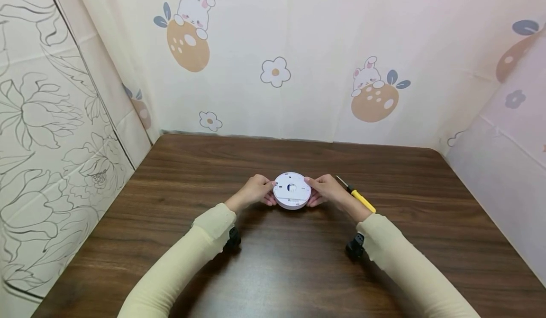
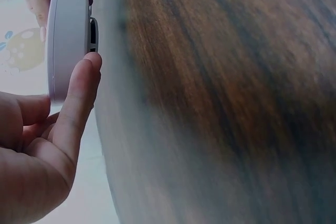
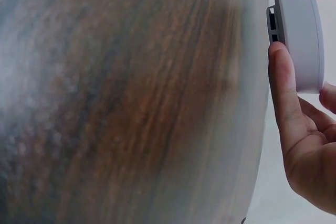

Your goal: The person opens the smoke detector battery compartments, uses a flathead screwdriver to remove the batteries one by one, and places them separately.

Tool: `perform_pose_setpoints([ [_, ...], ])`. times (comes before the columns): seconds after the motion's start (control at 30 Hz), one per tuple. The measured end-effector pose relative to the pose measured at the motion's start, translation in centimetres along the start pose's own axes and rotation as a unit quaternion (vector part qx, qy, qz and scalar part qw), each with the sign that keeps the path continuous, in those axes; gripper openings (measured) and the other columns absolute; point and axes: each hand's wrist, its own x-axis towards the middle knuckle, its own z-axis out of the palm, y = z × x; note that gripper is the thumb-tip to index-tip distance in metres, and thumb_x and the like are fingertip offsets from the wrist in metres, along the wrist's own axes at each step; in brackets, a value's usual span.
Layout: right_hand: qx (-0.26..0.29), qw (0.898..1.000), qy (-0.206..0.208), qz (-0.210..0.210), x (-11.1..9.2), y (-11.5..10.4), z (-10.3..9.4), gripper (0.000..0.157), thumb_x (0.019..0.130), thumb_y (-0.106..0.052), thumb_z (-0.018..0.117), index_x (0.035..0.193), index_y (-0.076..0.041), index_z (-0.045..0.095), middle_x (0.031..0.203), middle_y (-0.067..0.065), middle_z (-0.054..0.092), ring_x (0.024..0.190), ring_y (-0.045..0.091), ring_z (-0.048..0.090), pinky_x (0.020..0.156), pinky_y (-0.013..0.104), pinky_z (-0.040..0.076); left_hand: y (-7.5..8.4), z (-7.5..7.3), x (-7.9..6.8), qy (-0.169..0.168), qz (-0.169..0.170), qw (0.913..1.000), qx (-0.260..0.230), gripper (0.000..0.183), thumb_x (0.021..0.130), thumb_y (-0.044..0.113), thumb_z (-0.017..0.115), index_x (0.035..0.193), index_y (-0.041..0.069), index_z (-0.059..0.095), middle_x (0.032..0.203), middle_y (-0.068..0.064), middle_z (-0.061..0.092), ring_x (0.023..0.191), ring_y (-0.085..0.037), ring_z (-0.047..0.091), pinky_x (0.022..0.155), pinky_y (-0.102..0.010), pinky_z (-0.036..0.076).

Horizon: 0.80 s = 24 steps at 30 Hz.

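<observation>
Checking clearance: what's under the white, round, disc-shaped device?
Under the device: a raised, dark-slotted part, a finger each of the left hand and right hand, then the dark brown wood-grain table. Its own body covers the underside's full face.

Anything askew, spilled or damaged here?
Nothing stands out. The white disc, held between the left hand and right hand, shows no visible damage; the yellow-handled screwdriver lies on the table, no spill visible.
</observation>
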Motion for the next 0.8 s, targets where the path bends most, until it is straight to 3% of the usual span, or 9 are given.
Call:
perform_pose_setpoints([
  [0.8, 0.002, 1.0, 0.002, 0.03, 0.28, 0.49, 0.77, 0.045, 0.102, -0.028, 0.046, 0.098, 0.014, 0.061, 0.066, 0.014, 0.066, 0.056, 0.017, 0.065, 0.057, 0.031, 0.055, -0.79, -0.07, 0.07, -0.019, -0.012, 0.9997, 0.0, 0.03, 0.101, 0.006, 0.043, 0.086, -0.011, 0.062, 0.067, -0.02, 0.065, 0.055, -0.018, 0.063, 0.059, -0.031, 0.056],
])
